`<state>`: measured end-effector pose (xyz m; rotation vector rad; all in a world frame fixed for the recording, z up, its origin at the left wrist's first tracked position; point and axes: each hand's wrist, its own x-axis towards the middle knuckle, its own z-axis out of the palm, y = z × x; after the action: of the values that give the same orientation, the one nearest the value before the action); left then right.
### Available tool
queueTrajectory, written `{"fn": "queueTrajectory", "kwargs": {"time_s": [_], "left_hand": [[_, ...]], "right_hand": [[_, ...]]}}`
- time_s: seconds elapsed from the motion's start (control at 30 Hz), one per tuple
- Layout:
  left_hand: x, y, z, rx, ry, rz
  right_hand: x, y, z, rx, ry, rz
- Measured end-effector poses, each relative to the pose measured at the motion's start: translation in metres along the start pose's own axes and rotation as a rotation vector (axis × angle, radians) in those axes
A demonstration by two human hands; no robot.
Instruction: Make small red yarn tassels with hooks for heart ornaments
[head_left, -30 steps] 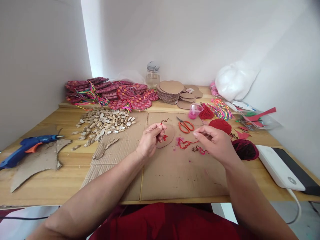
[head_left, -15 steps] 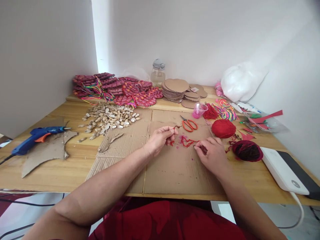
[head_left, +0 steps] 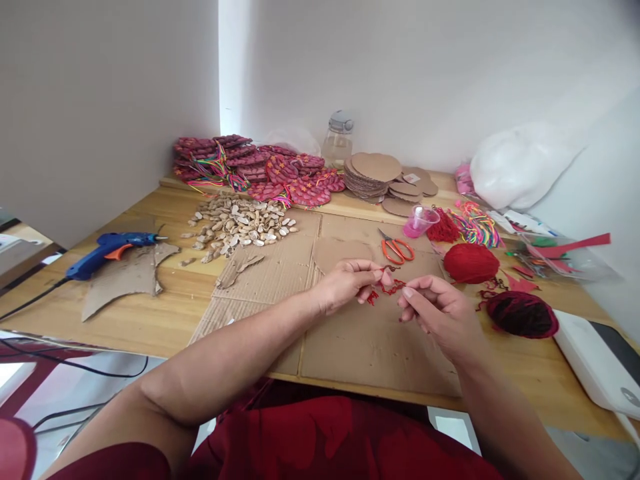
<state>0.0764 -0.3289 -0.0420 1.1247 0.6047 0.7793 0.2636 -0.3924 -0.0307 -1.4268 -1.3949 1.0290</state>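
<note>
My left hand (head_left: 347, 287) is closed in a pinch on a piece of red yarn (head_left: 393, 288), over the cardboard sheet (head_left: 360, 353). A dark, curled end pokes out above its fingertips, and red strands hang below them. My right hand (head_left: 443, 317) pinches the yarn's other side, so a crinkled stretch runs between the hands. Just beyond them lie orange-handled scissors (head_left: 399, 251), their blades pointing away to the left. To the right sit a red yarn ball (head_left: 471, 263) and a dark red yarn ball (head_left: 523, 314).
Peanut shells (head_left: 243, 223) are heaped at the left, near a blue glue gun (head_left: 113, 255). Decorated red pieces (head_left: 285, 177) and stacked cardboard shapes (head_left: 373, 175) line the back. A cup of pink liquid (head_left: 419, 223) stands behind the scissors. A white device (head_left: 590, 360) lies at right.
My hands have come closer together, and my right hand has lifted off the cardboard. The red yarn between them is now raised and shorter in span. The view has turned slightly left.
</note>
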Motion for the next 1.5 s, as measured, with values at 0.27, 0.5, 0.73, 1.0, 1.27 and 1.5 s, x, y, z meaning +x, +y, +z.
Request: {"fn": "queueTrajectory", "kwargs": {"time_s": [0.27, 0.5, 0.73, 1.0, 1.27, 1.5], "left_hand": [[-0.003, 0.003, 0.003, 0.061, 0.001, -0.067], [0.000, 0.006, -0.002, 0.074, 0.021, -0.041], [0.002, 0.004, -0.003, -0.019, 0.032, -0.120], [0.005, -0.001, -0.005, -0.101, 0.074, -0.128], [0.008, 0.005, -0.008, -0.136, 0.211, -0.128], [0.011, 0.004, -0.009, -0.166, 0.289, -0.159]], "right_hand": [[-0.006, 0.006, 0.011, -0.184, 0.057, -0.086], [-0.008, 0.003, 0.008, -0.289, 0.065, -0.124], [-0.006, 0.000, 0.006, -0.350, 0.079, -0.185], [0.007, -0.007, 0.008, -0.391, 0.073, -0.178], [0.021, -0.013, 0.006, -0.426, 0.013, -0.191], [0.030, -0.016, 0.012, -0.328, 0.185, -0.283]]}}
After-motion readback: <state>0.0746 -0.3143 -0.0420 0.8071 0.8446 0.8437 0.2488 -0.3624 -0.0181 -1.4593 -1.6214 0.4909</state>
